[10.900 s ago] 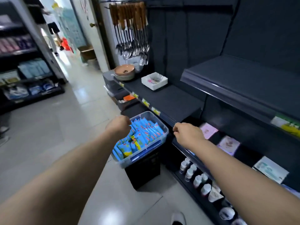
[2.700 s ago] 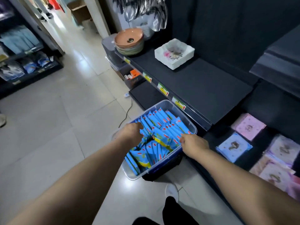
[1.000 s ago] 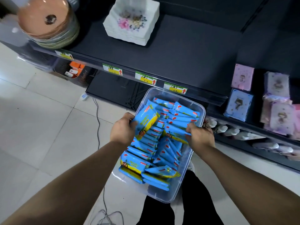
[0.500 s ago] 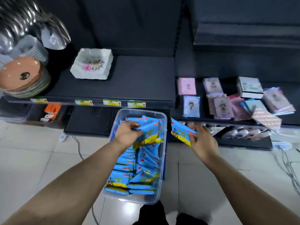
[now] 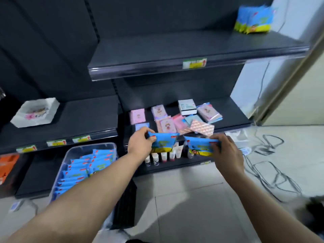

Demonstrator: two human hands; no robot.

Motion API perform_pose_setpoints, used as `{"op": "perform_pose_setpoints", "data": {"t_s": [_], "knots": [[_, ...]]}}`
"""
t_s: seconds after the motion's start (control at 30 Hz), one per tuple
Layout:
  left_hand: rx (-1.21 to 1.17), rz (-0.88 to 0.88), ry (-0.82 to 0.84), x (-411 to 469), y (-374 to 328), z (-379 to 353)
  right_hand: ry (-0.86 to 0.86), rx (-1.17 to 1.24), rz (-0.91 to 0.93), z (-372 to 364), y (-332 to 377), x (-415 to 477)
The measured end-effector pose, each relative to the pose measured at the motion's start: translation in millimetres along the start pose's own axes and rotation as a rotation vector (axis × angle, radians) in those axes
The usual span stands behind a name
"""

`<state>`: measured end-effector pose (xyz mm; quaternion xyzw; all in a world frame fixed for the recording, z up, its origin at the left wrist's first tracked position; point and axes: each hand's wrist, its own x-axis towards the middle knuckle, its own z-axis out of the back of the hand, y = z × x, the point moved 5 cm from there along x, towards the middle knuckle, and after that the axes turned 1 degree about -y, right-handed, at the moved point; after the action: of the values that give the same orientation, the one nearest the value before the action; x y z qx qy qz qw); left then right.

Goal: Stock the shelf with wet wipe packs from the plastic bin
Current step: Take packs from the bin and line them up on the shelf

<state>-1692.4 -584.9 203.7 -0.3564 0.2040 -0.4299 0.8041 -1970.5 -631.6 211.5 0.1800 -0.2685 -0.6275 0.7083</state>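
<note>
Head view: pinching left wet wipe pack (image 5: 162, 142) by its left end in left hand (image 5: 140, 145), fingers curled round it; clamping right wet wipe pack (image 5: 199, 147) by its right end in right hand (image 5: 228, 151). Carrying both clear of the plastic bin (image 5: 98, 145) at lower left, long axes roughly level. Noting stocked packs (image 5: 253, 19) on upper shelf (image 5: 166, 46), up and rightward of both grips, nearer right hand.

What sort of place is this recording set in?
Probably a small retail shop: dark display shelves with price tags on their front edges, small tubes lined up below, and a plastic bin of wet wipe packs beside the shelving.
</note>
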Motion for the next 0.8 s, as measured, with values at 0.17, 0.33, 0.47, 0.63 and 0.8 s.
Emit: {"op": "perform_pose_setpoints", "data": {"t_s": [0.17, 0.33, 0.47, 0.63, 0.8], "knots": [[-0.012, -0.256, -0.026, -10.8, -127.9, -16.6, -0.207, 0.109, -0.067, 92.8, -36.3, 13.4], [-0.115, -0.358, -0.060, 6.5, -214.4, -23.6, -0.357, 0.219, -0.068, 149.3, -49.8, 35.8], [-0.203, -0.367, -0.124, 31.2, -266.7, -33.0, -0.378, 0.221, -0.085, 178.1, -52.0, 70.2], [-0.288, -0.403, -0.137, 83.3, -316.2, -55.5, -0.463, 0.292, -0.021, 208.1, -53.0, 135.6], [-0.434, -0.385, -0.180, 150.9, -362.3, -79.4, -0.527, 0.357, 0.024, 225.2, -52.6, 222.4]]}}
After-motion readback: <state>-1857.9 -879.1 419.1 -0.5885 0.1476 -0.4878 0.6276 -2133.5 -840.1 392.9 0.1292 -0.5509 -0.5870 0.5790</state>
